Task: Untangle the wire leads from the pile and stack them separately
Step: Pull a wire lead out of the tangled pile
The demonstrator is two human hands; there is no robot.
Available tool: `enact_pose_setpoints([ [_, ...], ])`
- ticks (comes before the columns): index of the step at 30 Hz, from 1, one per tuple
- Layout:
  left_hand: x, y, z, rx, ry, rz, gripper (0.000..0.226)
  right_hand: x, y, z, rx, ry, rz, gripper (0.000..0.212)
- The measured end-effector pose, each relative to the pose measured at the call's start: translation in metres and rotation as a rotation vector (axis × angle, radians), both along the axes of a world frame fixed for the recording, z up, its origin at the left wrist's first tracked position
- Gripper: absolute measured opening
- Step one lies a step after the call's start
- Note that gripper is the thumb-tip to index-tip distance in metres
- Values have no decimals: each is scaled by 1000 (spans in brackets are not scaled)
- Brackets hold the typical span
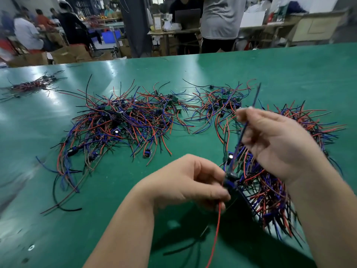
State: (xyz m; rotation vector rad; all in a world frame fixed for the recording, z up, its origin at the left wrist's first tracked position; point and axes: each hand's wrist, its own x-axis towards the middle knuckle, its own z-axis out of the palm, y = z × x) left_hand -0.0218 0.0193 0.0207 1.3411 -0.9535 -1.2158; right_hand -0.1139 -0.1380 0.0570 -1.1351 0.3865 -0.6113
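Green workshop bench [193, 66], tangled wire leads [123, 120], left hand [185, 180] and right hand [276, 144] tight on one lead [238, 146]

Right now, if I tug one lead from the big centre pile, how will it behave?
Probably floppy: the red wire droops from the left hand. Likely to drag neighbours, since the centre pile is densely crossed.

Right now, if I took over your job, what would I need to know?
Left hand pinches a lead's connector; its red wire dangles.
Right hand pinches a blue wire rising from it.
Tangled: big pile mid-table, smaller pile right of it, near pile under the right arm.
Small bundle far left looks like the sorted stack.
This lead isn't free; nearly everything is left.
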Motion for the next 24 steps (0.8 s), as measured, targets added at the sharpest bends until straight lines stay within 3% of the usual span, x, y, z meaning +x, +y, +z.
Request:
enact_pose_setpoints([
  [4,-3,3,3,56,51,-135,18,-1,-7,4,275,-146,-156,15],
  [7,-2,6,8,10,41,-94,25,-2,-12,2,396,-247,-205,16],
  [9,-3,3,11,-83,85,51,21,-2,-12,2,343,-237,-173,25],
  [12,-2,-5,13,-281,281,351,12,3,-3,-5,128,-57,13,41],
  [15,4,-9,15,-414,387,578,13,8,16,-19,-146,122,341,37],
  [17,7,-10,14,-445,390,672,19,11,27,-25,-224,96,456,37],
  [20,5,-12,11,-439,289,792,28,17,37,-30,-234,-44,380,34],
  [24,-6,-18,5,-363,64,850,20,20,39,-30,-100,-157,219,22],
])
